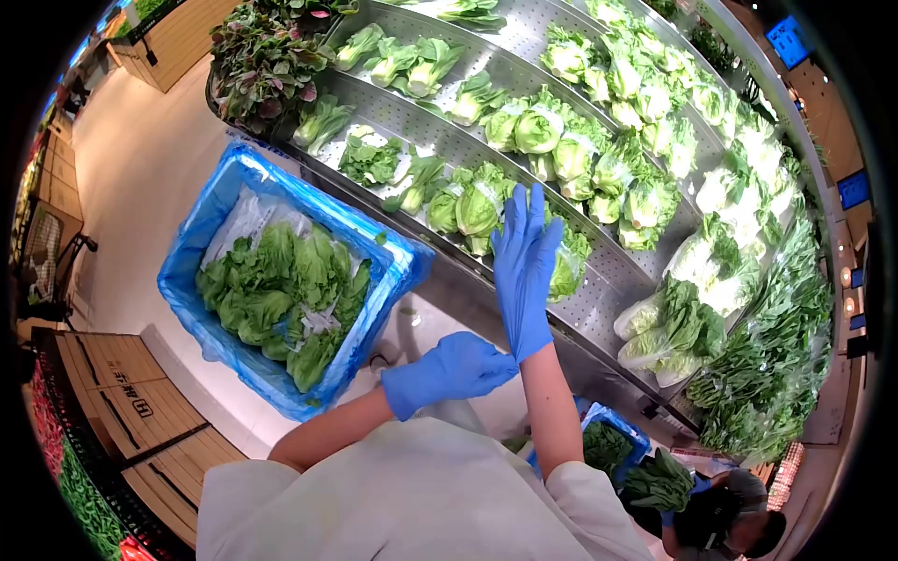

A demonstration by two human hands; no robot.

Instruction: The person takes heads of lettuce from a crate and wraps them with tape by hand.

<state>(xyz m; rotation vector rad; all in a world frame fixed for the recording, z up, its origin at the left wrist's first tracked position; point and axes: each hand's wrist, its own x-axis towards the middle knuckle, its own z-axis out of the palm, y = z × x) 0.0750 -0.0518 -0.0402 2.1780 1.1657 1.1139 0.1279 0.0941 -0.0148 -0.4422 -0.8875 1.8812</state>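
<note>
Both my hands wear blue gloves. My right hand (525, 271) is raised with fingers stretched out, in front of the lettuce (479, 208) on the lowest shelf; it holds nothing. My left hand (451, 368) is closed, its fingertips pinching the cuff of the right glove (529, 340) at the wrist. To the left stands a blue-lined crate (195, 234) with loose leafy lettuce (313, 266) and crumpled pale wrapping inside.
Tiered metal shelves (599, 309) bear several heads of lettuce and cabbage (672, 327). Reddish greens (262, 70) sit at the left end. At lower right, a person (725, 514) holds dark greens (658, 481) beside another blue crate (640, 439). A wooden stand (140, 402) is at lower left.
</note>
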